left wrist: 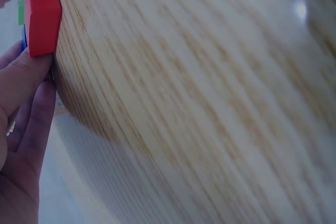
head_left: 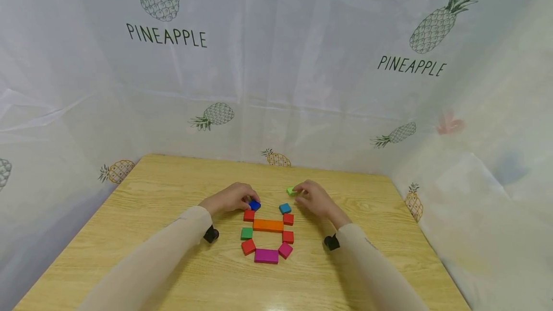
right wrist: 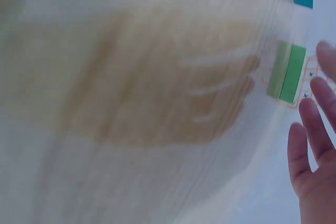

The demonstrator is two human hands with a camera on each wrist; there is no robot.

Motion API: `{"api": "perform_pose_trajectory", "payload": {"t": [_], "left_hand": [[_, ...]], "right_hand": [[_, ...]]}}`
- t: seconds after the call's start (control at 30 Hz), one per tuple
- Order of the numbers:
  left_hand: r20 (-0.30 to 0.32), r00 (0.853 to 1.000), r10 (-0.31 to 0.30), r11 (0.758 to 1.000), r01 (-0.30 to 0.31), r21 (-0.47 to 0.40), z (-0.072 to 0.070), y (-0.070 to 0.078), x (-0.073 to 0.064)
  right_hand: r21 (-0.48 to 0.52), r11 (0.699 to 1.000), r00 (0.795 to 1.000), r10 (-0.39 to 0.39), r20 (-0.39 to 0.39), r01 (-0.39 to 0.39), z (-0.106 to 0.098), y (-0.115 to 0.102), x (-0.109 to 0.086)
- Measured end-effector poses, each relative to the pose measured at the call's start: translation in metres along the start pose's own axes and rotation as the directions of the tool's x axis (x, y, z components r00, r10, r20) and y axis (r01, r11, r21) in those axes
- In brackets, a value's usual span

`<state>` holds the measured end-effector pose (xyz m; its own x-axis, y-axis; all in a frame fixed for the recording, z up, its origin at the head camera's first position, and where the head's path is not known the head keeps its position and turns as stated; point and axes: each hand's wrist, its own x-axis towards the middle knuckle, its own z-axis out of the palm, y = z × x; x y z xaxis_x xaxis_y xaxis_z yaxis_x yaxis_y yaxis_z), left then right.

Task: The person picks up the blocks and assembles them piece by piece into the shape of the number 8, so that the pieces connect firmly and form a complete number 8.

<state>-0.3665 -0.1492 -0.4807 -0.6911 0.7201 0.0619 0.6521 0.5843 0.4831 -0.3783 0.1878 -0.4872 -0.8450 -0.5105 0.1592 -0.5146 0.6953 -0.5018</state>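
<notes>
My left hand [head_left: 231, 197] pinches a dark blue block [head_left: 255, 205] between thumb and fingers, at the upper left end of an arrangement of coloured blocks. A red block [head_left: 249, 215] lies just below it; in the left wrist view my thumb is right at that red block's [left wrist: 43, 17] edge, and the blue one is mostly hidden behind it. Over on the right, my right hand [head_left: 314, 199] hovers with loosely bent, spread fingers beside a light green block [head_left: 291, 191]. A gap shows between those fingers and the green block [right wrist: 294, 74] in the right wrist view.
Below the hands, an orange bar [head_left: 268, 225] spans two columns of small blocks, with a magenta bar [head_left: 266, 256] at the bottom. A light blue block [head_left: 285, 208] tops the right column. Behind the wooden table [head_left: 345, 263] hangs a white pineapple-print curtain [head_left: 276, 61].
</notes>
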Motion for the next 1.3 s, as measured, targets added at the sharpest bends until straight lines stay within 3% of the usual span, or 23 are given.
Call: {"api": "perform_pose_trajectory", "payload": {"t": [0.13, 0.33, 0.53, 1.1, 1.3], "left_hand": [[0.000, 1.000, -0.005, 1.000, 0.005, 0.002, 0.001, -0.001, 0.000], [-0.005, 1.000, 0.007, 1.000, -0.007, -0.006, 0.001, -0.003, 0.000], [-0.014, 1.000, 0.018, 1.000, -0.018, -0.001, 0.000, -0.001, -0.002], [-0.013, 1.000, -0.001, 1.000, 0.001, -0.019, 0.002, -0.002, -0.001], [-0.009, 1.000, -0.013, 1.000, 0.013, -0.019, 0.000, 0.000, -0.001]], "right_hand": [[-0.071, 0.997, 0.999, -0.013, -0.041, 0.010, -0.001, 0.006, 0.008], [-0.118, 0.993, 0.999, 0.024, -0.024, -0.026, -0.001, 0.010, 0.017], [-0.098, 0.994, 0.999, 0.051, 0.011, -0.050, 0.003, 0.008, 0.023], [-0.110, 0.993, 0.999, 0.047, -0.004, -0.047, 0.005, 0.008, 0.024], [-0.078, 0.996, 0.999, 0.039, 0.009, -0.038, 0.005, -0.006, 0.027]]}}
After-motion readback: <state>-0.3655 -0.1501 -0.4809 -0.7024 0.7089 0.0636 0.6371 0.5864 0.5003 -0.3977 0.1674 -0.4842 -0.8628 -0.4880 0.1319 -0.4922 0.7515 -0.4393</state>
